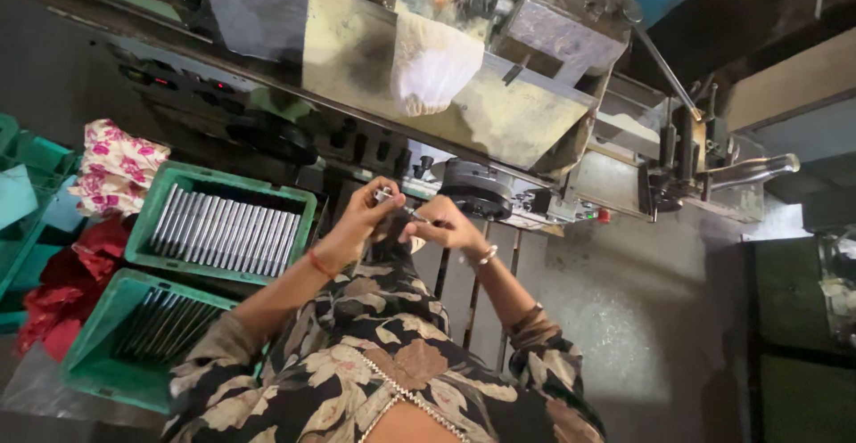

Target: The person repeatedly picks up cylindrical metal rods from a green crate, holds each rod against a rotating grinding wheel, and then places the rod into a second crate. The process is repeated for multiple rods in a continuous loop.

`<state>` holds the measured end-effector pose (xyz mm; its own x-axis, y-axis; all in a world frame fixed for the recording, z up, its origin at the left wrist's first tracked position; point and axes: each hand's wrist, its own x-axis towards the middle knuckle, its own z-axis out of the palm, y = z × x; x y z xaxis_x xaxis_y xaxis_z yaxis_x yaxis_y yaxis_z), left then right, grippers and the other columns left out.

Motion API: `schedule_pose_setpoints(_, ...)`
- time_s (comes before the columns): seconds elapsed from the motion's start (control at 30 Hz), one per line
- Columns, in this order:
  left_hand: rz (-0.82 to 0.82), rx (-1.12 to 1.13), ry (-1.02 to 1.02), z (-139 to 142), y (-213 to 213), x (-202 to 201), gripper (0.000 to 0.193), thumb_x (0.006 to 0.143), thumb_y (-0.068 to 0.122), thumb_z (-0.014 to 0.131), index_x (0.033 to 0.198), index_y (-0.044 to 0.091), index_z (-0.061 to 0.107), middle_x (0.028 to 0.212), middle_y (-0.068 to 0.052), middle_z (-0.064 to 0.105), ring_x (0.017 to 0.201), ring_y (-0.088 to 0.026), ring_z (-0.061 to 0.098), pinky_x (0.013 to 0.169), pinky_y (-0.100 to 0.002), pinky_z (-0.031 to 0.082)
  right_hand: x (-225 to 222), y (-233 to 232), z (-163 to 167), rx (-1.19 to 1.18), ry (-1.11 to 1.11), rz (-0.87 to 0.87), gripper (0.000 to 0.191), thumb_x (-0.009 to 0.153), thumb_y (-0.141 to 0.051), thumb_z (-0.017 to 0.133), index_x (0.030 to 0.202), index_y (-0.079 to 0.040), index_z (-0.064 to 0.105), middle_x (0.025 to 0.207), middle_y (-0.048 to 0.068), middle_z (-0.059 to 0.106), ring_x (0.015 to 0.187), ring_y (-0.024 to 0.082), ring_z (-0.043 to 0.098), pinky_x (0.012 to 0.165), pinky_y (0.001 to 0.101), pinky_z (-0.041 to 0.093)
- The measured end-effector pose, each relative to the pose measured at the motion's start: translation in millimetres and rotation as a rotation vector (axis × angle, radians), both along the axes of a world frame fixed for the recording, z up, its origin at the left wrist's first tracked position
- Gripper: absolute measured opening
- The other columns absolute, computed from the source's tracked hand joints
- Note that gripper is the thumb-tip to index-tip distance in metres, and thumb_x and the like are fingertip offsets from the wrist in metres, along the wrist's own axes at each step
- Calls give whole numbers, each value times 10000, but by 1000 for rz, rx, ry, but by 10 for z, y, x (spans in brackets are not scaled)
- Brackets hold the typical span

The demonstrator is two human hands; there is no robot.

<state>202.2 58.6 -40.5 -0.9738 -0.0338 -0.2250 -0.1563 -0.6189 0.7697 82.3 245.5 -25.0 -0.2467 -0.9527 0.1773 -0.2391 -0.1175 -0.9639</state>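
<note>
Nearest the camera is the person's dark floral-print garment (383,372), with both forearms reaching forward from it. Left hand (361,214), a red thread at its wrist, is curled shut, its fingertips pinching one end of a thin silver metal rod (399,204). Right hand (446,226), with a pale bangle at the wrist, is also closed, pinching the rod's other end. That rod sits between the two hands, in front of the grey metal machine (499,131); its long axis runs roughly left to right, tilting slightly downward toward the right hand. To the left stand two green plastic crates: the upper green crate (160,198) holds a neat row of silver metal rods (223,229) lying side by side, and the lower green crate (98,354) holds darker metal rods (165,327) laid the same way. Pink floral cloth (114,171) lies beside the upper crate.
</note>
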Motion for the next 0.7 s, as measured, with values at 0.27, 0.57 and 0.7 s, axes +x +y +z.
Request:
schedule_pose_setpoints(0.27,-152,156,-95,-400,-245,-506,151,950,234,718,983,143,603,570,94,376,406,-26,305,373,-228,195,-165,-53,8,-67,753,-386,456,938,-182,800,605,-42,522,542,81,493,455,215,467,455,372,375)
schedule_pose_setpoints(0.57,86,-1872,167,-689,-823,-1422,322,926,285,783,1089,86,590,692,-75,663,567,-336,641,515,-460,453,-1394,513,206,150,882,-631,385,953,-207,778,642,-71,595,602,81,563,486,229,546,471,373,426)
schedule_pose_setpoints(0.7,53,-1426,378,-327,-965,-2346,373,883,284,808,1108,74,597,780,-118,637,671,-323,635,612,-447,490,-2178,1031,466,208,811,-969,310,946,-151,799,710,-5,661,607,128,601,484,237,531,504,357,418)
